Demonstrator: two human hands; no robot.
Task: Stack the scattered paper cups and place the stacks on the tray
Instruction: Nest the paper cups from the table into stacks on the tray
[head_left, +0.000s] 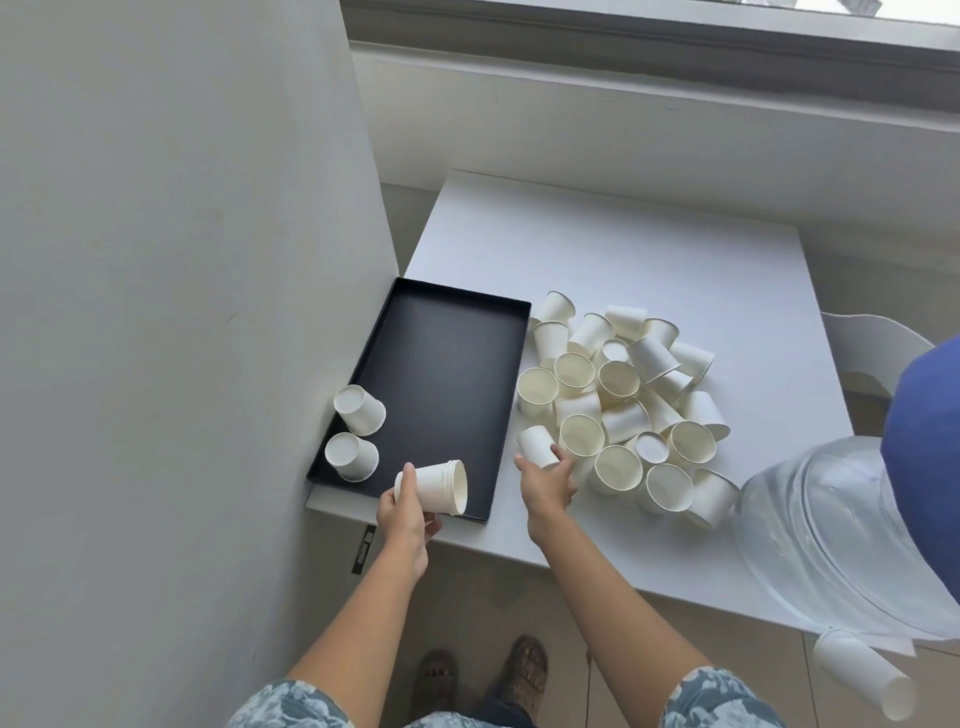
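Observation:
A black rectangular tray (441, 374) lies on the left part of the white table (623, 260). Two short stacks of white paper cups (358, 408) (350, 454) stand upside down at the tray's near left edge. My left hand (402, 514) grips a small stack of cups (434, 486) held sideways over the tray's near edge, rims to the right. My right hand (545, 483) holds a single cup (537, 447) at the near left of a heap of scattered paper cups (623, 400) just right of the tray.
A grey wall panel (182, 312) borders the tray's left side. A large clear water jug (852, 540) lies at the table's near right corner, with a long cup stack (862, 675) below it. A white chair (872, 343) stands to the right. My feet show on the floor.

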